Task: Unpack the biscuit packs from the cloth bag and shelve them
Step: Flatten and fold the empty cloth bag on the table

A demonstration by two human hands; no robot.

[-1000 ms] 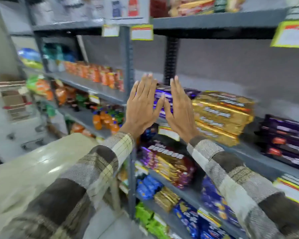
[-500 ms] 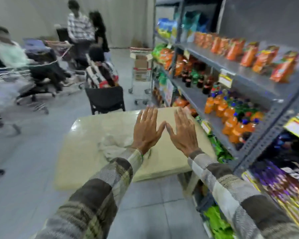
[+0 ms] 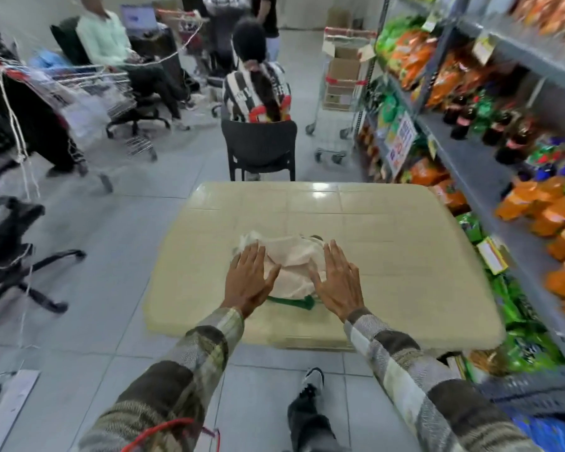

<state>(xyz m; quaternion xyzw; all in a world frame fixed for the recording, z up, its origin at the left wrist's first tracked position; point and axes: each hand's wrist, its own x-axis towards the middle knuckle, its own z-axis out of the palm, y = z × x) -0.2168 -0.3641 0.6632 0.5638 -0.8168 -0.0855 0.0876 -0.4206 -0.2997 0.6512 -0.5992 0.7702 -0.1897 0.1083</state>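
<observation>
Both hands are spread flat and empty, the left hand [image 3: 250, 278] and right hand [image 3: 338, 282] flanking the crumpled cloth bag [image 3: 291, 265] on the cream table [image 3: 388, 243]; the limp cloth may collapse, hiding or spilling remaining biscuit packs

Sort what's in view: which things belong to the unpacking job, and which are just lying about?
Job:
cloth bag, on the table
left hand and right hand, open, either side of the bag
shelves

Lying about:
black chair
shopping trolley with cardboard boxes
office chair
</observation>
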